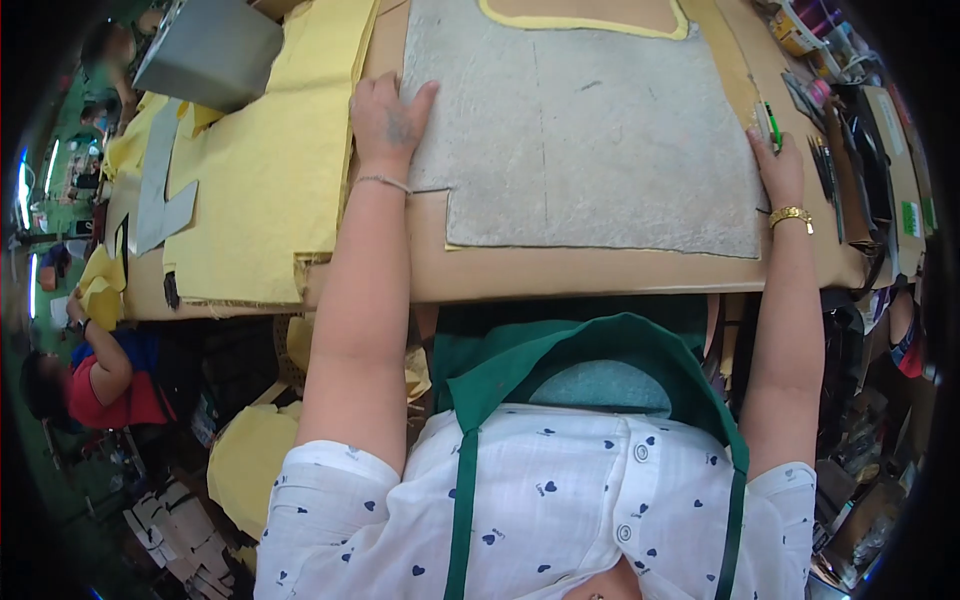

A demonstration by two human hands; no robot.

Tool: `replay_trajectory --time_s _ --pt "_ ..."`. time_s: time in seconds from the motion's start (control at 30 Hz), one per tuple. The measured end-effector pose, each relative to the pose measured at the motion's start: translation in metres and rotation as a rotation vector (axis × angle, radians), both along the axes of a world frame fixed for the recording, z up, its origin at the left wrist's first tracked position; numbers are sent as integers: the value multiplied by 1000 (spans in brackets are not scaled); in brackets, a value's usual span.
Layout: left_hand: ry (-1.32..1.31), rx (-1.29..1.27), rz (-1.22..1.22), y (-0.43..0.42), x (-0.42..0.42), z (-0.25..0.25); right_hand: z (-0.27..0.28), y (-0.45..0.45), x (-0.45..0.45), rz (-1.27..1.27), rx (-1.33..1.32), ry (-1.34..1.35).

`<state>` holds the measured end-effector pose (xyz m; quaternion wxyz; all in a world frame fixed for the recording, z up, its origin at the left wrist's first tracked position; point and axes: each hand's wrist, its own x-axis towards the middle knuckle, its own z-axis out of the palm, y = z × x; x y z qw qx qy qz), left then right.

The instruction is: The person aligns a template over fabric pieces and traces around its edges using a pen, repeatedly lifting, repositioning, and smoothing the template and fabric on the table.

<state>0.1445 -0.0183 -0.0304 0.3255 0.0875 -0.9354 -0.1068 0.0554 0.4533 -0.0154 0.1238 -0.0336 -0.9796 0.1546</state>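
A large grey pattern piece (620,150) with a yellow-edged cutout at its top lies flat on the tan table in front of me. My left hand (388,125) rests at its left edge, fingers spread and thumb on the grey surface, beside a stack of yellow sheets (260,190). At the right edge of the piece is my right hand (780,170), its fingers closed around a slim green pen (773,125) that points away from me. Yellow material (735,70) shows along the right border of the grey piece.
A grey metal block (210,55) sits on the yellow sheets, near a grey L-shaped piece (165,195). Tools and a container (795,25) crowd the table's right side. A person in red (100,385) sits at the left; another person is farther back.
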Motion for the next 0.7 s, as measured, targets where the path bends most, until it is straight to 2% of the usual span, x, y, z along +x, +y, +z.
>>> replay_trajectory --time_s 0.13,0.23,0.33,0.43,0.53,0.7 --pt "0 -21 -1 1 2 2 -2 -1 2 -32 26 -7" --pt "-31 156 -56 -7 2 2 4 -8 6 -41 36 -4" --pt "-142 476 -97 -16 -3 0 5 -8 10 -42 33 -2" --pt "-32 524 -165 -16 -4 -7 3 -8 10 -30 27 24" --pt "-100 456 -176 -21 -7 -10 3 -7 10 -31 23 40" --pt "-36 347 -194 -16 -4 -6 3 -8 11 -30 30 45"
